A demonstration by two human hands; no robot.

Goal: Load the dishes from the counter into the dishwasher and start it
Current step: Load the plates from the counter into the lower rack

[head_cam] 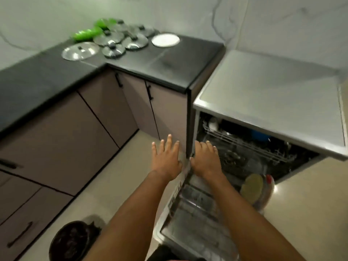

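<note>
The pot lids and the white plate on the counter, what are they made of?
Pot lids: probably polished stainless steel, silver with mirror-like glints; dark knobs, likely plastic. White plate: smooth plain white, possibly ceramic or melamine; the blur leaves it open.

Marbled white walls (56, 16), beige floor (310, 204), taupe cabinets (56, 138).

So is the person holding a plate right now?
No, the left hand and the right hand are both empty with fingers spread, and the white plate lies on the black counter.
</note>
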